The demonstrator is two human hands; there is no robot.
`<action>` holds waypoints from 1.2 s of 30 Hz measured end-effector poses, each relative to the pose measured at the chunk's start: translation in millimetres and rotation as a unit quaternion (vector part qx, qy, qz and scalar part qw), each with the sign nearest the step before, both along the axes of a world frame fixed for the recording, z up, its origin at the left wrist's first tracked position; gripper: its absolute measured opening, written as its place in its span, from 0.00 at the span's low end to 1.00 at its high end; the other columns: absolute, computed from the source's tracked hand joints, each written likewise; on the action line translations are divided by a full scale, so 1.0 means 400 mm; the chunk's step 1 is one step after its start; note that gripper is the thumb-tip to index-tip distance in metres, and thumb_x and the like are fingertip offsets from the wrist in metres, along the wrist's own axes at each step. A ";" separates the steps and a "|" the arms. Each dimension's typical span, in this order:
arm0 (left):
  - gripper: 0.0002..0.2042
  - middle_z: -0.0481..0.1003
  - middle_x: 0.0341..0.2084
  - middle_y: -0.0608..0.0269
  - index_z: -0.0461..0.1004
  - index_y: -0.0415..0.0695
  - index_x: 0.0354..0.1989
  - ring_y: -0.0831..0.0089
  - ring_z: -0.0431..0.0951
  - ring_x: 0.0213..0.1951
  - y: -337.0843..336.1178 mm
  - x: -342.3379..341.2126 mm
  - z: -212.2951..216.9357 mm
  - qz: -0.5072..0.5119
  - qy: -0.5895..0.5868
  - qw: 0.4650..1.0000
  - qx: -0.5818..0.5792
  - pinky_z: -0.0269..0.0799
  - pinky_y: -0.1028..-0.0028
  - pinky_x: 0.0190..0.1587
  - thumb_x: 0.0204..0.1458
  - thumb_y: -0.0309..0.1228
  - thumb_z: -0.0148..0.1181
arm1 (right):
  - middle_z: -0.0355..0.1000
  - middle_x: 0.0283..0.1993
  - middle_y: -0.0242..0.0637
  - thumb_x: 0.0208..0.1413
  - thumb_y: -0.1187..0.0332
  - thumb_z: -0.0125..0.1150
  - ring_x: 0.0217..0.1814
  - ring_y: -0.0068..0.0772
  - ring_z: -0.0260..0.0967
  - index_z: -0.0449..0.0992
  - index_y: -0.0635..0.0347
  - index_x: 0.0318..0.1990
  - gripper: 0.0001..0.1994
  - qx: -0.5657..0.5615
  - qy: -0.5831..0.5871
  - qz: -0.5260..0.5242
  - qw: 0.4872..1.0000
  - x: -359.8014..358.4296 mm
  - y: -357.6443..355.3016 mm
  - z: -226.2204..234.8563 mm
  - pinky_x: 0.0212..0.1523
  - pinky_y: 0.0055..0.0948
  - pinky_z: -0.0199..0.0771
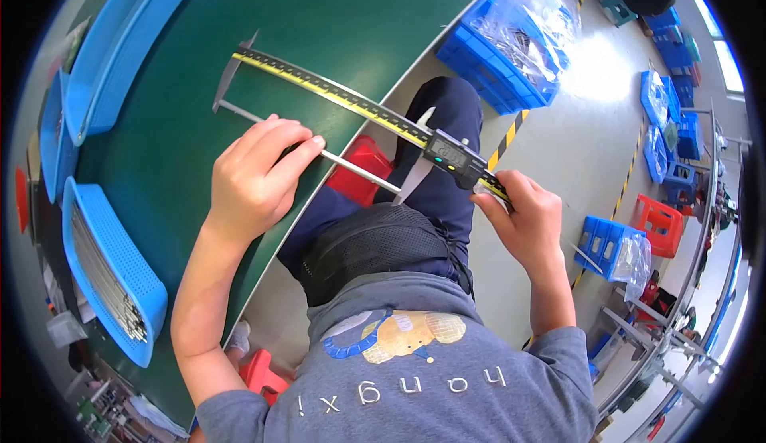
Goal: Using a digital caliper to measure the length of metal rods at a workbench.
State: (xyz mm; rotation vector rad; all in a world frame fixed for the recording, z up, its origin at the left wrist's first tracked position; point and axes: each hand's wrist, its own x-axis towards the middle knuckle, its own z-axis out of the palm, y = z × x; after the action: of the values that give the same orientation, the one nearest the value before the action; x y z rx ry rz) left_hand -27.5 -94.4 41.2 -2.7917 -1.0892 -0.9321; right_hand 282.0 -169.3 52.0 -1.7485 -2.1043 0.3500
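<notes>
My left hand point(255, 173) pinches a thin metal rod point(359, 170) that runs between the two jaws of a long digital caliper point(343, 100). The caliper's yellow-and-black beam slants from the green table toward my lap. Its fixed jaw point(230, 76) rests over the table, and the sliding head with its small display point(452, 156) hangs past the table edge. My right hand point(523, 218) grips the near end of the beam just behind that head. The rod's far end touches the fixed jaw.
A blue tray point(140, 315) holding several thin metal rods lies at my left on the green table point(319, 12). More blue trays point(112, 52) sit farther left. On the floor stand blue crates point(487, 64) with plastic bags, red stools point(658, 221) and a metal rack at right.
</notes>
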 end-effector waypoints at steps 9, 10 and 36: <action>0.17 0.76 0.38 0.55 0.78 0.38 0.40 0.56 0.76 0.46 -0.006 -0.009 0.011 0.009 0.018 0.999 0.038 0.71 0.56 0.53 0.39 0.17 0.55 | 0.72 0.26 0.35 0.45 0.52 0.68 0.23 0.39 0.72 0.71 0.56 0.35 0.19 -0.028 -0.008 -0.005 1.000 -0.008 -0.004 0.007 0.23 0.33 0.69; 0.18 0.76 0.38 0.56 0.78 0.39 0.41 0.57 0.77 0.46 -0.006 -0.009 0.010 0.016 0.013 0.999 0.036 0.71 0.57 0.52 0.38 0.18 0.55 | 0.72 0.27 0.35 0.43 0.51 0.69 0.24 0.40 0.72 0.71 0.56 0.36 0.21 -0.025 -0.005 0.004 1.000 -0.010 -0.003 0.011 0.24 0.33 0.70; 0.15 0.76 0.35 0.58 0.77 0.40 0.39 0.57 0.77 0.42 -0.001 -0.009 0.005 0.021 -0.005 1.000 0.019 0.74 0.61 0.46 0.39 0.17 0.58 | 0.72 0.27 0.36 0.43 0.57 0.69 0.25 0.40 0.72 0.73 0.58 0.37 0.18 -0.030 0.019 -0.005 0.999 -0.013 -0.006 0.002 0.25 0.34 0.71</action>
State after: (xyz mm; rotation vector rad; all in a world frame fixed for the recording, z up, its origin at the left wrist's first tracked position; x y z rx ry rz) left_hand -31.3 -94.7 43.2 -2.7258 -1.1141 -0.9535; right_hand 276.6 -171.7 53.0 -1.7695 -2.0779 0.4446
